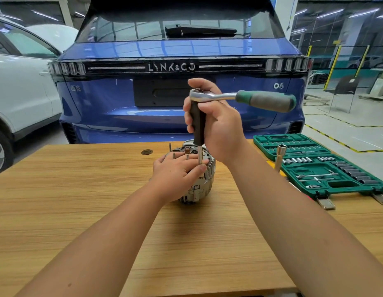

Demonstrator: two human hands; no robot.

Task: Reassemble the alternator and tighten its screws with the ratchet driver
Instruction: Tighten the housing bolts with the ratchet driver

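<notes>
Under the left hand (177, 174), whose fingers lie spread flat over its top, the alternator (198, 185) stands on the table (79, 200), housing apparently closed. Just right, the right hand (216, 123) grips the upright extension of the ratchet driver (246, 98), its tip on a screw at the rim. Tightening looks underway; other studs stand proud.

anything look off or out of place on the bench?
Nothing damaged or spilled. One oddity: a long socket stands upright on the table beside the open socket set case, not in its slot. The right hand holds the ratchet driver upright over the alternator; the left hand steadies it.
</notes>
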